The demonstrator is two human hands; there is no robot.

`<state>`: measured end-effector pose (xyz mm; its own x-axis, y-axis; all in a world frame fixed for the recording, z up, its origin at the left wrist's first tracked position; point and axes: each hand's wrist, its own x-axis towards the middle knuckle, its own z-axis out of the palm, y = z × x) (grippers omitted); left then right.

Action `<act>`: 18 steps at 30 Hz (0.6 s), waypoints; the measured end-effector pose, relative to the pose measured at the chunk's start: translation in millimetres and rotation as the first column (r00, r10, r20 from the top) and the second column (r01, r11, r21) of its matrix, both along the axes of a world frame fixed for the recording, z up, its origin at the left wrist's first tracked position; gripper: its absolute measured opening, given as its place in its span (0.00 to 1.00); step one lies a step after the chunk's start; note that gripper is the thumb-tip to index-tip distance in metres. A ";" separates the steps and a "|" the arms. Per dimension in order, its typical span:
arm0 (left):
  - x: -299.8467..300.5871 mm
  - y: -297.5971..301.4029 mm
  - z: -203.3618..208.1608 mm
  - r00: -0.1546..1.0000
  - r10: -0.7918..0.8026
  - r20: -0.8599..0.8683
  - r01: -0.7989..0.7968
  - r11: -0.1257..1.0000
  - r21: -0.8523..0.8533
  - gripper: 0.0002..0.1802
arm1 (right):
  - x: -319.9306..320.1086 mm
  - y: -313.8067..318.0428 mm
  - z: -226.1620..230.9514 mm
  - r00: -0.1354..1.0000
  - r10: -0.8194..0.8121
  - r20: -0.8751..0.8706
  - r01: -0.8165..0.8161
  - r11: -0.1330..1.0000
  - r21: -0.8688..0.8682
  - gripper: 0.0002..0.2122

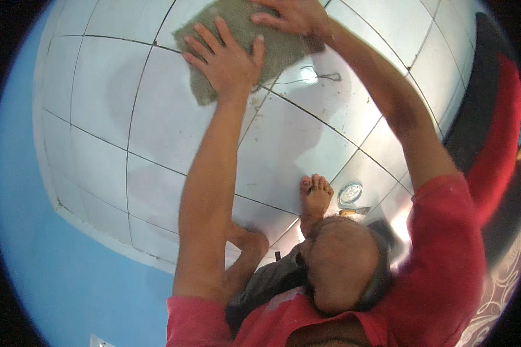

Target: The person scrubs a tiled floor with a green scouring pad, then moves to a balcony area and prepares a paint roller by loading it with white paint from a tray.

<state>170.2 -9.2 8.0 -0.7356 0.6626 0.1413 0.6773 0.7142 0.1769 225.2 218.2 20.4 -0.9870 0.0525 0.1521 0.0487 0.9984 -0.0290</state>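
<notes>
A rough grey-green piece of cloth [281, 51] lies spread on the white floor tiles at the top of the view. Its upper part runs out of the frame. My left hand [230, 65] rests flat on its left half, fingers spread apart. Over the cloth's upper right part is my right hand [298, 16], its visible fingers stretched out toward the left. The frame's upper edge cuts off some of that hand. A loose dark thread [330, 76] trails across the tile just below the cloth's right side.
Near my bare foot [317, 194] sit a round, pale blue and clear disc-shaped object [350, 194] and a small tool with a yellow handle [347, 213]. A blue wall [69, 277] borders the tiles at left. Red fabric [501, 144] lies along the right side.
</notes>
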 end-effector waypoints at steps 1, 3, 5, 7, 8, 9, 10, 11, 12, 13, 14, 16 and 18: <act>23.2 -7.1 2.3 0.998 -0.055 0.009 0.055 0.998 0.039 0.56 | 31.4 -13.0 2.1 0.997 -0.059 0.046 0.055 0.995 0.086 0.30; 71.5 -30.1 13.2 0.992 -0.075 0.104 0.075 0.997 0.007 0.56 | 91.5 -41.9 3.5 0.987 -0.131 0.096 0.119 0.986 0.115 0.30; 126.2 -57.1 23.8 0.981 -0.103 0.165 0.108 0.994 -0.026 0.55 | 155.2 -69.0 4.1 0.979 -0.167 0.119 0.167 0.986 0.014 0.33; 176.6 -93.4 28.6 0.975 -0.099 0.198 0.116 0.991 -0.073 0.54 | 208.7 -108.1 16.6 0.959 -0.190 0.212 0.209 0.975 -0.073 0.34; 199.9 -113.2 31.0 0.969 -0.099 0.228 0.124 0.988 -0.097 0.53 | 230.5 -128.0 22.9 0.951 -0.200 0.236 0.230 0.967 -0.107 0.34; 225.3 -133.3 31.5 0.956 -0.056 0.288 0.096 0.987 -0.126 0.53 | 254.4 -148.4 23.1 0.944 -0.212 0.254 0.252 0.958 -0.136 0.34; 241.9 -149.6 34.1 0.936 -0.019 0.351 0.080 0.984 -0.162 0.52 | 270.7 -169.8 25.6 0.942 -0.221 0.254 0.270 0.946 -0.178 0.32; 254.5 -161.2 33.4 0.942 0.012 0.334 0.050 0.983 -0.179 0.53 | 282.4 -191.8 22.1 0.930 -0.236 0.281 0.304 0.925 -0.227 0.31; 263.3 -171.9 29.8 0.948 0.044 0.314 0.021 0.979 -0.202 0.53 | 290.0 -212.6 21.2 0.914 -0.262 0.310 0.348 0.898 -0.268 0.29; 268.3 -178.1 30.8 0.955 0.087 0.284 -0.021 0.974 -0.226 0.54 | 288.1 -230.7 20.8 0.900 -0.336 0.278 0.412 0.864 -0.290 0.29; 265.6 -180.4 33.1 0.951 0.137 0.276 -0.069 0.968 -0.243 0.53 | 278.2 -244.8 19.8 0.880 -0.408 0.244 0.470 0.823 -0.319 0.29; 249.2 -168.1 31.9 0.936 0.210 0.283 -0.137 0.957 -0.257 0.51 | 256.4 -249.1 12.9 0.902 -0.413 0.126 0.430 0.829 -0.357 0.28; 225.5 -165.8 25.6 0.947 0.254 0.195 -0.195 0.940 -0.279 0.51 | 219.2 -235.1 4.2 0.937 -0.348 0.042 0.331 0.841 -0.428 0.28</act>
<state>395.7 -175.0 33.6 -0.8617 0.4684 -0.1952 0.4577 0.8835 0.0992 444.5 -16.9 24.5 -0.8898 0.4504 0.0739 0.3729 0.8107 -0.4513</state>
